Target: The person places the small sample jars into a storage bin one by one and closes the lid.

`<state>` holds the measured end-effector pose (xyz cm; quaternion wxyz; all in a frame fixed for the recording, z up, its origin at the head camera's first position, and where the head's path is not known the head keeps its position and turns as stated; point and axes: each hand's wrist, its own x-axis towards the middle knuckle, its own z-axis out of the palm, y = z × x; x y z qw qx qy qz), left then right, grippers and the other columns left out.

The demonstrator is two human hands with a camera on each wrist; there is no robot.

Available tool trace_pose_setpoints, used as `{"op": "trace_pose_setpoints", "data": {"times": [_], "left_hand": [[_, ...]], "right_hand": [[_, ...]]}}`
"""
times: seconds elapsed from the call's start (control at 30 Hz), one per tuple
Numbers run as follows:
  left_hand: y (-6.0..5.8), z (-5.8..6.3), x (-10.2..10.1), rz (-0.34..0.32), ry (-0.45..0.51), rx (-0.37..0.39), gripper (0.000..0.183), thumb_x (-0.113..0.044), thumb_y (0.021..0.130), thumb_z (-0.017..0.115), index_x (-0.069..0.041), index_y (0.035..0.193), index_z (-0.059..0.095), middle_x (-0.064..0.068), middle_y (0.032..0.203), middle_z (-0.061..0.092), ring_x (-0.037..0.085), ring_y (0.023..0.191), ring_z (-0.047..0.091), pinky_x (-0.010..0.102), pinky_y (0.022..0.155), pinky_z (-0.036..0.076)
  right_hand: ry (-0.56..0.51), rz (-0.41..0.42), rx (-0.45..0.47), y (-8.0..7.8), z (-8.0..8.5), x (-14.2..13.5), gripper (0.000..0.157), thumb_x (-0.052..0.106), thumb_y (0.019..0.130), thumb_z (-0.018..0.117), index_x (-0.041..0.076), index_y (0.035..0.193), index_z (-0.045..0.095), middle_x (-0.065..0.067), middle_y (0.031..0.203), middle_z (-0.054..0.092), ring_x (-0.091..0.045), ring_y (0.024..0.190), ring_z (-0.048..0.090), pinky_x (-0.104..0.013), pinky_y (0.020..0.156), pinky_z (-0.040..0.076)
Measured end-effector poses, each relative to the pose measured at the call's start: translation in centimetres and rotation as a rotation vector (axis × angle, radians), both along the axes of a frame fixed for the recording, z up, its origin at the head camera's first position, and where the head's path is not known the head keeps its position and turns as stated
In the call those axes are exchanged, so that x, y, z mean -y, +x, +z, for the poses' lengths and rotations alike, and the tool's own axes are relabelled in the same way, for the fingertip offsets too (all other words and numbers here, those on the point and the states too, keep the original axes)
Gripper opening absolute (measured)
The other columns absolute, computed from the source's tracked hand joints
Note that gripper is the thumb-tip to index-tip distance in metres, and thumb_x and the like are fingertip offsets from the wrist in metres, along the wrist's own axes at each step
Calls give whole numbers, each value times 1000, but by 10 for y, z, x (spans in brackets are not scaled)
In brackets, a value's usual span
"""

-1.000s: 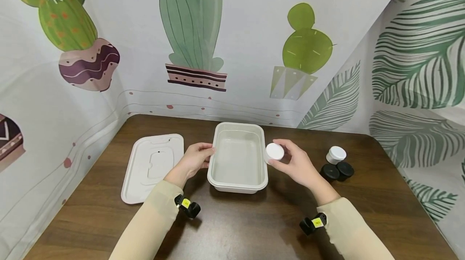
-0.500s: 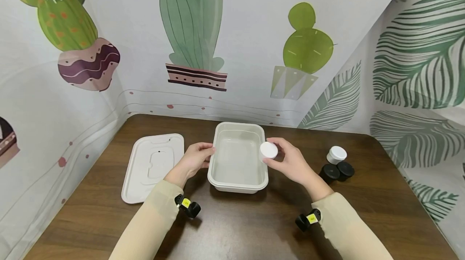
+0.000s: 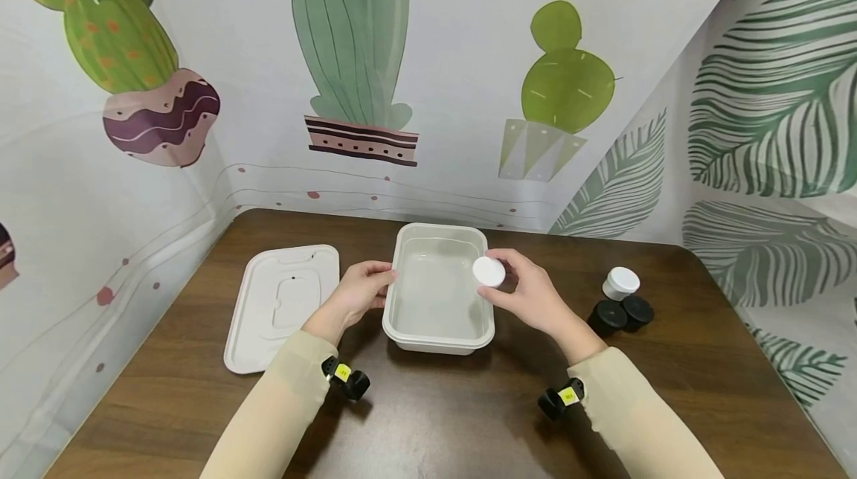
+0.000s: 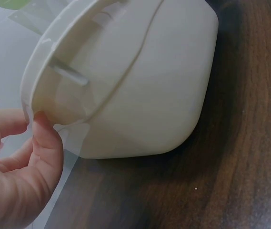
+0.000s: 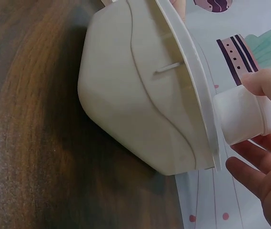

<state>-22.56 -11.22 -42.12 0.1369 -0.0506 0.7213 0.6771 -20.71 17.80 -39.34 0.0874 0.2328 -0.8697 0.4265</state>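
Note:
A pale grey-white rectangular plastic box (image 3: 438,344), open at the top, stands in the middle of the table. My left hand (image 3: 361,291) pinches its left rim, thumb on top and fingers beneath, as the left wrist view shows. In my right hand (image 3: 529,293) is a small white lidded jar (image 3: 489,271), gripped between thumb and fingers. The jar overlaps the box's right rim in the head view. From the right wrist, the white jar (image 5: 242,114) appears just above the rim, its base towards the box.
A flat white lid (image 3: 284,308) lies left of the box. At the right stand another white jar (image 3: 620,283) and two black-lidded jars (image 3: 608,317), grouped together. The brown table (image 3: 428,412) ends at a printed cloth backdrop (image 3: 462,77).
My right hand has carried the white jar leftward, from beside the box to over its right rim. The left hand and the box stay where they were.

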Motion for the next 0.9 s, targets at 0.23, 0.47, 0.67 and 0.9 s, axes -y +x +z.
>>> {"op": "trace_pose_setpoints", "data": {"times": [0.23, 0.47, 0.67, 0.9], "left_hand": [[0, -1, 0, -1, -4, -3, 37, -11, 94, 55, 7, 126, 50, 26, 113, 58, 20, 81, 64, 29, 66, 56], [0, -1, 0, 0, -3, -7, 37, -12, 95, 55, 7, 126, 50, 25, 111, 59, 19, 80, 64, 28, 66, 55], [0, -1, 0, 1, -4, -1, 38, -12, 94, 55, 6, 127, 50, 26, 115, 58, 20, 82, 64, 27, 65, 56], [3, 4, -1, -2, 4, -7, 39, -12, 94, 56, 7, 127, 49, 24, 111, 59, 19, 80, 64, 29, 66, 56]], "right_hand": [[-13, 14, -4, -1, 0, 5, 52, 13, 74, 80, 6, 121, 56, -11, 107, 64, -22, 88, 64, -40, 80, 54], [2, 13, -3, -3, -1, 11, 53, 12, 74, 80, 6, 121, 56, -11, 109, 64, -20, 89, 65, -34, 80, 55], [-6, 21, 4, -5, 0, 14, 54, 12, 74, 80, 4, 122, 55, -13, 109, 63, -22, 90, 65, -41, 81, 55], [27, 20, -8, -6, 1, 19, 55, 14, 74, 80, 3, 122, 56, -11, 107, 64, -19, 85, 63, -35, 76, 54]]}}
